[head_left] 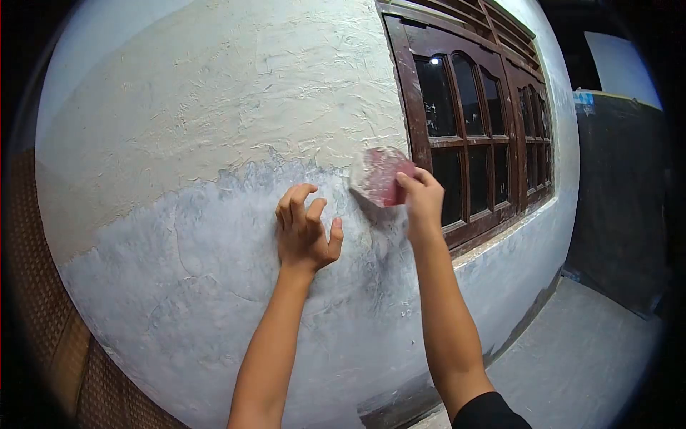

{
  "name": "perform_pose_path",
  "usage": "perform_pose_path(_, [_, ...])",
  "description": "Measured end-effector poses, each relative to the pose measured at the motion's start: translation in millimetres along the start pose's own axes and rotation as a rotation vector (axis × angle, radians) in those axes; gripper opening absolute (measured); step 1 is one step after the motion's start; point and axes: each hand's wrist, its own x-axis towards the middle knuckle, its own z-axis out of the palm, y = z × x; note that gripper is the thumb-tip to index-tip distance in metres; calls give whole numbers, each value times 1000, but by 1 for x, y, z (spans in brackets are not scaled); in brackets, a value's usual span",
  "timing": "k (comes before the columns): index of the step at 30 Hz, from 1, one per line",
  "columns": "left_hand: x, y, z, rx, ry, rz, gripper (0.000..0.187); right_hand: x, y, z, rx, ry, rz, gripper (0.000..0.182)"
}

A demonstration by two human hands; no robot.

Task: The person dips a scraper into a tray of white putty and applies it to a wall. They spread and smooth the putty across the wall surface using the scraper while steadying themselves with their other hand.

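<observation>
My right hand (424, 196) grips a flat red scraper (386, 179) by its right edge, between thumb and fingers. Whitish paste is smeared over the scraper, which is slightly blurred and held at the wall just left of the window frame. To its left, my left hand (307, 225) is raised before the wall with curled, spread fingers and nothing in them. Rough cream-coloured paste (286, 93) covers the upper wall, ending in a ragged edge above my left hand. Below that edge the wall (214, 264) is smoother and bluish grey.
A brown wooden window (468, 136) with glass panes and a pale sill stands to the right. Woven matting (107, 386) runs along the lower left. A dark panel (622, 200) is at the far right, above a grey floor (572, 350).
</observation>
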Motion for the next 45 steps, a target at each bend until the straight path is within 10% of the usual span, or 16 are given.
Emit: perform_pose_path(45, [-1,-2,3,-15,3,-5,44,18,-7,5,-40,-120,-97,26])
